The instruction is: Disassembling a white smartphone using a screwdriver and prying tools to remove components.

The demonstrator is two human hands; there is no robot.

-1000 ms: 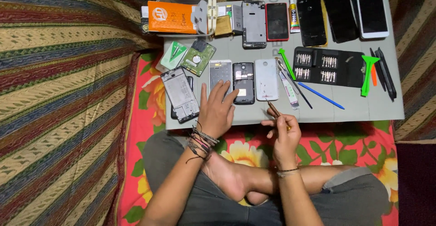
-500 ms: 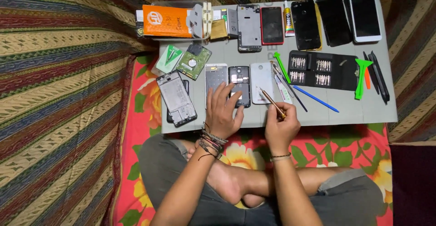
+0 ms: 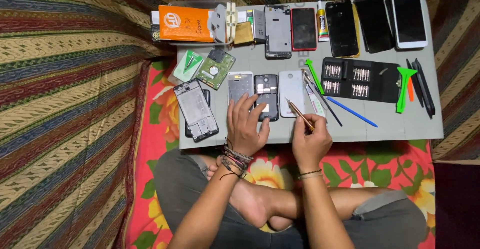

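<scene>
Upright, the opened phone (image 3: 266, 97) lay lengthwise under the left hand (image 3: 246, 125), fingers spread flat; the right hand (image 3: 311, 141) pinched a screwdriver (image 3: 300, 114) pointing up-left; black case (image 3: 360, 79) held bits.

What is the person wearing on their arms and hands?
Both arms are bare, with no sleeves or gloves. The left hand has a bunch of dark thread and bead bracelets stacked at its wrist. The right hand has just a thin band or two at its wrist.

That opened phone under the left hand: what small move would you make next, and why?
Probably bring the screwdriver tip down onto the opened phone. The left hand already rests its fingers on it, and the right hand holds the tool just beside it, tip raised.
</scene>
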